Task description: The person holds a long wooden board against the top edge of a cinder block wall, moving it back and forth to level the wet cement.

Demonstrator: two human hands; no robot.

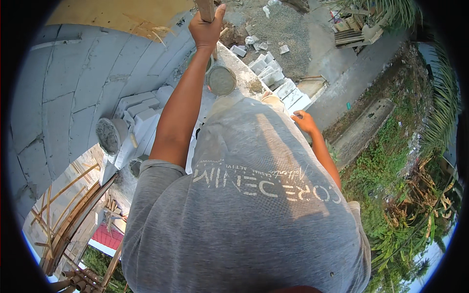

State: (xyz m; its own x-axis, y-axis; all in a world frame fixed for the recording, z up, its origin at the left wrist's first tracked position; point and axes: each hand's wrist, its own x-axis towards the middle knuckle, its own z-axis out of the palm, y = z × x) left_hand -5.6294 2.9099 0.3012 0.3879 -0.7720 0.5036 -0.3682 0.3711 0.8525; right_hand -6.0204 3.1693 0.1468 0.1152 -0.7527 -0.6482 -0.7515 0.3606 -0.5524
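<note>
Two bare hands of mine are in view, set well apart. My left hand is raised at the top, fingers closed around a wooden post, with the thumb pointing up along it. The post stands above the fist and runs out of view at the upper edge. My right hand is lower, on the other side of my body, its fingers loosely bent and parted; I cannot tell whether the fingertips touch anything. It is near a row of white blocks that lie beyond it.

Below my left fist, a round bucket holds wet grey mortar, close beside a pale ledge. Left of my forearm, more pale blocks are piled, and another bucket, tilted in my view, is just beside them. A grey block wall curves along my left. My grey shirt fills the middle. Further off are gravel and, to the right, green plants.
</note>
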